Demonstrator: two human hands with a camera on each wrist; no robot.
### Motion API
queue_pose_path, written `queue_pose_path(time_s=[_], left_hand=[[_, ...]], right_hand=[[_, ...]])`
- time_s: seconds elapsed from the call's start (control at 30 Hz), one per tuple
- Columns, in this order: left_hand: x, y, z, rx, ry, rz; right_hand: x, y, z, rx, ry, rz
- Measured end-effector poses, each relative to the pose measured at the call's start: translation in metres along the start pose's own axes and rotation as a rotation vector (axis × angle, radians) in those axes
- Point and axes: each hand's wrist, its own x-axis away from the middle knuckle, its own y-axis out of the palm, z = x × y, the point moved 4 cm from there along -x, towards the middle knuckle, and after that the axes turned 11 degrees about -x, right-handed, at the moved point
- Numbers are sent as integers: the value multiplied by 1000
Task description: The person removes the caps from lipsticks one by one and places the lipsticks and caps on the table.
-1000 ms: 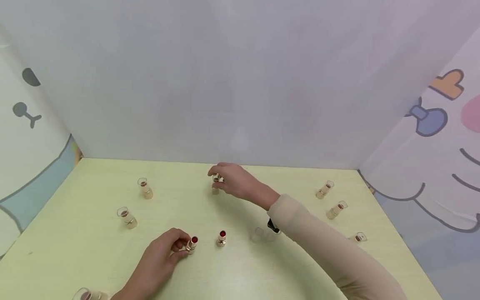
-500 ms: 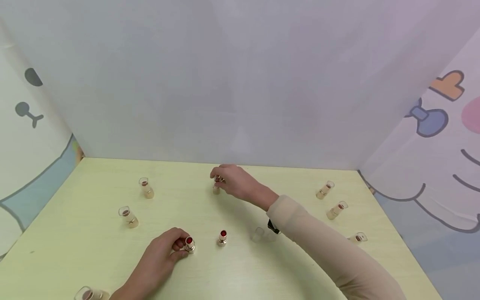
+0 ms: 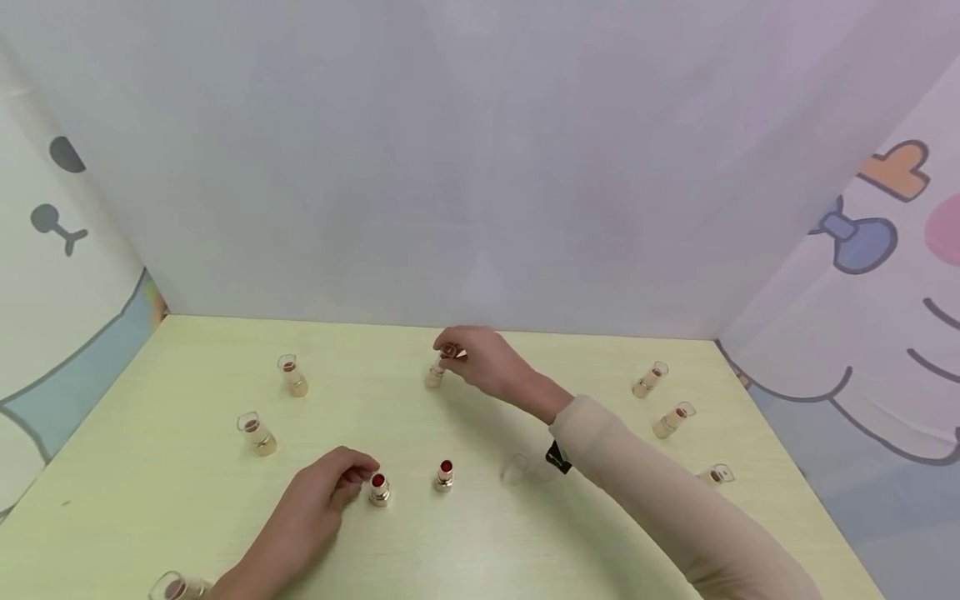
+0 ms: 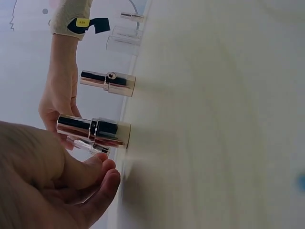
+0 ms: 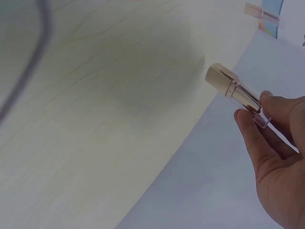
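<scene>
At the back middle of the table, my right hand (image 3: 487, 360) pinches a lipstick (image 5: 238, 93) by its clear cap between thumb and fingers. This lipstick leans toward the hand, its gold base low over the tabletop. My left hand (image 3: 311, 504) rests at the front with loosely bent fingers, just beside an uncapped lipstick (image 3: 379, 490) that stands upright with its dark red tip up. In the left wrist view its thumb and fingertips sit close to that lipstick's gold tube (image 4: 76, 126) without gripping it. Another uncapped lipstick (image 3: 444, 477) stands upright to the right.
A clear cap (image 3: 515, 468) stands right of the uncapped lipsticks, under the right forearm. Capped lipsticks (image 3: 293, 377) stand along the left side of the table, and several more (image 3: 649, 380) along the right. A pale curtain (image 3: 480, 167) closes off the back edge.
My left hand has let go of the uncapped lipstick, which now stands upright, and drawn slightly left. The right hand has shifted right, tilting the capped lipstick toward it.
</scene>
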Motion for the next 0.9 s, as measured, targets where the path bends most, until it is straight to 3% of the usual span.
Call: queue_pose_path(time_s=[0.17,0.37,0.53,0.73,0.9], left_hand=[[-7,-15,10,-61,82,116],[-19,-34,33,-86,117,129],[-24,-35,50,-87,148,119],[-23,-29,63,-62,219,153],[-21,-28,72,7,331,223]], right_hand=[[17,-8,3,-109,5,79],[39,-20,-3,-255,7,206],[58,-27,-13,-306,10,274],[81,-28,-23,-373,23,288],[101,-27,-30,-420,57,274]])
